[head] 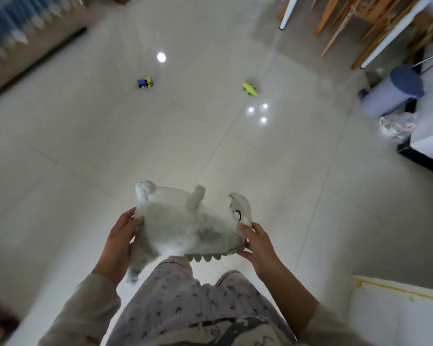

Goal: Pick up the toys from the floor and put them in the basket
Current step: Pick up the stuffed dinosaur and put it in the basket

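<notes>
Plush dinosaur [185, 228], pale grey and fluffy, is held above the floor [85, 158] in front of the person's legs, belly up, with its feet pointing away and a row of green spikes along the near edge. It is gripped at both ends: the left hand [120, 243] is closed on the tail end, and the right hand [258, 243] is closed on the head end, fingers curled round the plush. The hands are kept well apart, the toy spanning the space between them.

Farther out on the tiled floor, a blue and yellow truck [145, 82] is seen lying left of centre, and a green toy [250, 89] right of centre, well apart from each other. A lidded bin [395, 91] is seen at the right, with a plastic bag [395, 124] just beside it. Wooden chair legs [335, 21] are seen at the top right.
</notes>
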Action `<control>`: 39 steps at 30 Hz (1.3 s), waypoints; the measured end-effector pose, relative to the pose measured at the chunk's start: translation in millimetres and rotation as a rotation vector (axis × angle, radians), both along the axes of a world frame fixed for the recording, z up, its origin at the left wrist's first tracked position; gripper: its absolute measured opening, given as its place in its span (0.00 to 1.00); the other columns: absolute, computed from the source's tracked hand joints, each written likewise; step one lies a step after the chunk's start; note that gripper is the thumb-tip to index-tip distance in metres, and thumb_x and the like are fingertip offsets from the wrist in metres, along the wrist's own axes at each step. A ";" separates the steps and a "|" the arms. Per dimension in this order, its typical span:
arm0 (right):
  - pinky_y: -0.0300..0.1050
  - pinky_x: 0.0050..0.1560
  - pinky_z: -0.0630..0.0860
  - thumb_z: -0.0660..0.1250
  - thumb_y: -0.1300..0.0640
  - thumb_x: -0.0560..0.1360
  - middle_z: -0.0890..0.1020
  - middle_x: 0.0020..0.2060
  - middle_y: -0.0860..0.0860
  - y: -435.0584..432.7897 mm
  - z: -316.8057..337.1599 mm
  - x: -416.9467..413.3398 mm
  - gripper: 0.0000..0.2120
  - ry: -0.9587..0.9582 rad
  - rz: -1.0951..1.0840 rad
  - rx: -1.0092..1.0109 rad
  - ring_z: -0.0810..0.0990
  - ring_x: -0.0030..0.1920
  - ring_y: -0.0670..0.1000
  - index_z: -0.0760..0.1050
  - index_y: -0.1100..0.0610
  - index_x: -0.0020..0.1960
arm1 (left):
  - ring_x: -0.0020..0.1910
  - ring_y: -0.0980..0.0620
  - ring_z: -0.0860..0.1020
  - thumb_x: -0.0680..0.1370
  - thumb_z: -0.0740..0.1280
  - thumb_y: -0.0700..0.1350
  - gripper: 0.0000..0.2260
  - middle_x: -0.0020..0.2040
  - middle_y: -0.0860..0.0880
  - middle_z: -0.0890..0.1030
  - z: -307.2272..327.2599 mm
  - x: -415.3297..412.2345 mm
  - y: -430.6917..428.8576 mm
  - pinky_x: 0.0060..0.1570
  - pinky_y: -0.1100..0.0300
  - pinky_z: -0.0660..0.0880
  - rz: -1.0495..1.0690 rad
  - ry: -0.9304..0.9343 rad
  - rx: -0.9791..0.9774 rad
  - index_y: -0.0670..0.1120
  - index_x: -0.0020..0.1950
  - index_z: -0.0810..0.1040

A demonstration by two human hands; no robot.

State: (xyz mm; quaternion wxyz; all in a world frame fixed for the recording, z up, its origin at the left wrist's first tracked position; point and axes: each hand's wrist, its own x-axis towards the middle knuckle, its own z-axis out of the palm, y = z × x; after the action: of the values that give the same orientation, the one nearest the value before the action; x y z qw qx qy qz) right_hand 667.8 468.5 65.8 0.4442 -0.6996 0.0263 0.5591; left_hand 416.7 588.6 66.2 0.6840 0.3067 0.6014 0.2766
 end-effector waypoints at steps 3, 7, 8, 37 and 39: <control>0.42 0.36 0.79 0.64 0.54 0.76 0.77 0.59 0.56 42.8 5.0 11.9 0.16 -0.009 -0.011 -0.008 0.79 0.56 0.56 0.71 0.54 0.63 | 0.49 0.50 0.79 0.77 0.63 0.45 0.08 0.52 0.50 0.81 5.0 10.5 52.6 0.43 0.59 0.74 -0.079 -0.009 -0.015 0.56 0.50 0.80; 0.44 0.36 0.79 0.64 0.55 0.75 0.77 0.59 0.56 100.4 13.4 37.1 0.16 -0.043 -0.097 0.017 0.78 0.56 0.57 0.72 0.54 0.63 | 0.49 0.50 0.79 0.77 0.63 0.45 0.08 0.52 0.50 0.81 16.1 43.7 123.4 0.43 0.59 0.73 -0.157 -0.036 -0.001 0.55 0.51 0.79; 0.45 0.37 0.79 0.64 0.55 0.75 0.77 0.58 0.56 112.0 14.6 44.5 0.16 -0.045 -0.126 0.017 0.78 0.56 0.57 0.72 0.54 0.63 | 0.49 0.50 0.79 0.76 0.63 0.44 0.08 0.52 0.49 0.81 18.9 54.1 139.0 0.43 0.59 0.73 -0.175 -0.038 0.005 0.54 0.52 0.78; 0.47 0.40 0.80 0.66 0.58 0.74 0.82 0.48 0.57 544.7 11.2 308.2 0.09 0.000 0.132 0.117 0.82 0.48 0.58 0.76 0.54 0.54 | 0.44 0.50 0.79 0.77 0.63 0.43 0.08 0.38 0.57 0.86 16.9 267.9 519.5 0.39 0.59 0.73 0.107 -0.009 -0.032 0.53 0.46 0.82; 0.46 0.41 0.80 0.66 0.57 0.74 0.81 0.49 0.58 574.6 8.7 322.1 0.09 -0.016 0.134 0.112 0.81 0.49 0.59 0.75 0.55 0.55 | 0.43 0.50 0.79 0.76 0.63 0.43 0.09 0.39 0.56 0.86 11.3 281.9 551.8 0.38 0.59 0.73 0.096 -0.016 -0.039 0.54 0.45 0.82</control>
State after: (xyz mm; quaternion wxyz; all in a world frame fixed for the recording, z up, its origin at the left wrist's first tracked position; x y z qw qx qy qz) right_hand 990.0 1043.0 74.5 0.4444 -0.6783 -0.0553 0.5825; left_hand 698.6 1140.4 77.5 0.6805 0.2619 0.6150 0.3000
